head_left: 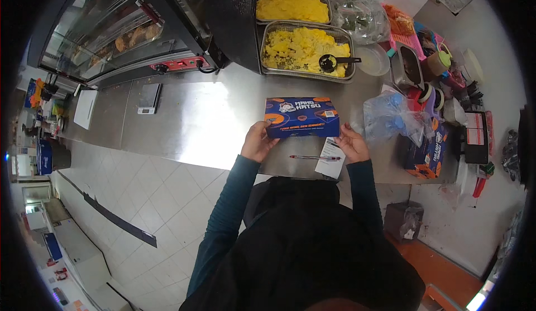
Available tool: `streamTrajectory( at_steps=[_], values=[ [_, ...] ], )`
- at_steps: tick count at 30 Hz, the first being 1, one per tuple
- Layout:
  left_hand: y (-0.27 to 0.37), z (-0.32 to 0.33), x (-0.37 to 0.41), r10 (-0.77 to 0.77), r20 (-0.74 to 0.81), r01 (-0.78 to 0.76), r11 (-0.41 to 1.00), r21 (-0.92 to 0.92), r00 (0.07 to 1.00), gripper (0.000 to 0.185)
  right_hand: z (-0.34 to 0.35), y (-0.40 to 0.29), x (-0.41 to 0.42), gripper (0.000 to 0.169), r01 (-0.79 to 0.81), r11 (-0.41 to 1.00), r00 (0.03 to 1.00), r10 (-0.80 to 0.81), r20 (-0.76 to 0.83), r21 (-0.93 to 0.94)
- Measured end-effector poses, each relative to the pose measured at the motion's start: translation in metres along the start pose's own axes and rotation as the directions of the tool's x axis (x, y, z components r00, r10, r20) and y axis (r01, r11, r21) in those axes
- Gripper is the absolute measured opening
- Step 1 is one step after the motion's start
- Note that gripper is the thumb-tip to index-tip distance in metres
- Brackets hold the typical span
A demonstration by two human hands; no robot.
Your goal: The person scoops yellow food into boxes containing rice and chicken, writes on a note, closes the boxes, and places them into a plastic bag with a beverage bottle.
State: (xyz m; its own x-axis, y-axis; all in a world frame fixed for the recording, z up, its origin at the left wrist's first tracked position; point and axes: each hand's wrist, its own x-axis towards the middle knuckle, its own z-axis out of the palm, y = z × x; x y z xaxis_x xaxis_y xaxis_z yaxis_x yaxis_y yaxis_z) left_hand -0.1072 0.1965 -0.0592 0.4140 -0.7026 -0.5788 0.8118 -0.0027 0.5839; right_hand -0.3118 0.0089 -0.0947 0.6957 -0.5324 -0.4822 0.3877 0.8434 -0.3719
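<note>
A blue and orange printed cardboard food box [302,117] is held level between both hands over the steel counter [234,101]. My left hand [256,142] grips its left end, fingers at the near corner. At the box's right end, my right hand [352,143] holds the near corner. Below the box lie a paper slip [331,169] bearing writing and a red-tipped pen [307,157], which partly crosses the slip. Beyond the box stands a wire-mesh tray of yellow food [301,49], with a black scoop [329,63] resting in it.
Another tray of yellow food [293,7] sits behind. A glass display warmer [125,30] and a digital scale [149,98] are at left. To the right are plastic bags [393,112], a steel container [408,66], tape rolls [425,93] and another printed box [425,154].
</note>
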Motion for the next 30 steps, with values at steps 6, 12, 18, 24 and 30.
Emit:
streamTrajectory(
  at_steps=[6, 12, 18, 24, 30],
  values=[
    [-0.017, -0.006, 0.0, 0.06, 0.027, -0.061, 0.996, 0.06, 0.998, 0.029, -0.023, -0.003, 0.011, 0.03, 0.167, 0.907, 0.984, -0.13, 0.121, -0.387],
    [-0.045, -0.021, 0.012, 0.321, -0.107, -0.263, 0.892, 0.367, 0.941, 0.031, -0.02, 0.016, 0.025, 0.034, 0.135, 0.86, 0.989, -0.144, 0.018, -0.492],
    [-0.044, -0.008, 0.026, 0.418, -0.071, -0.353, 0.837, 0.419, 0.906, 0.034, 0.008, 0.019, 0.031, 0.031, 0.435, 0.218, 0.861, -0.386, 0.332, -0.874],
    [-0.047, -0.025, 0.055, 0.512, -0.016, -0.466, 0.793, 0.392, 0.859, 0.035, 0.042, 0.007, 0.041, 0.06, 0.342, -0.464, 0.838, -0.243, 0.488, -0.817],
    [-0.041, -0.015, 0.051, 0.518, -0.064, -0.459, 0.802, 0.382, 0.853, 0.033, 0.116, -0.005, 0.057, 0.098, 0.574, -0.773, 0.708, 0.305, 0.637, -0.269]
  ],
)
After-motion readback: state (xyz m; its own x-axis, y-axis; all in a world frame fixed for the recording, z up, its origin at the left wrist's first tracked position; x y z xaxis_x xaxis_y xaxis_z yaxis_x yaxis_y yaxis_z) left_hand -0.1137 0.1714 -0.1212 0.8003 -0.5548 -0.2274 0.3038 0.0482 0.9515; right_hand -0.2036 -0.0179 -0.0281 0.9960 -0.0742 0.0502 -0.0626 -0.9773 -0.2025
